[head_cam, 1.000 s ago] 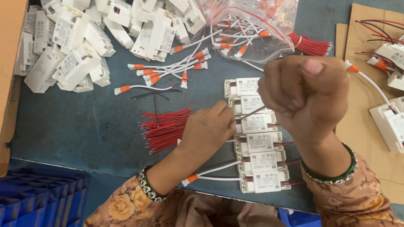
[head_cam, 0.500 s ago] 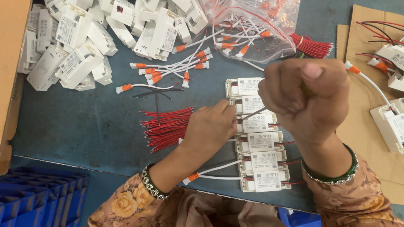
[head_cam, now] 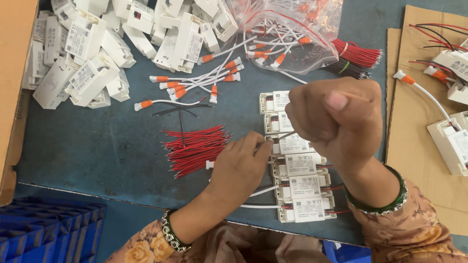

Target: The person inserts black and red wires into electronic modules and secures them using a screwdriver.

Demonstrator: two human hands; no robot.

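While the left hand (head_cam: 239,168) rests on the column of small white driver boxes (head_cam: 297,160) in the middle of the blue desk (head_cam: 87,148), its fingertips press down on the third box from the top, grip closed flat on it, w/ a thin wire end just by the thumb. The right hand (head_cam: 334,119) is raised above the column, fist pressed together; it seems to pinch a thin tool or wire whose tip points down at that same box, but what exactly it holds can't be told. Vs. a sec ago the left hand has crept slightly up the column and the fist has come a bit lower and nearer, so the work looks centred on the third box now, w/ the lower three already wired (red leads out to the right). Left of the column lies a loose bundle of red wires (head_cam: 195,149); above it, orange-tipped white leads (head_cam: 190,86), a heap of white boxes (head_cam: 109,42) and a clear bag (head_cam: 292,24). Right of it, cardboard (head_cam: 419,155) w/ finished units (head_cam: 458,143).
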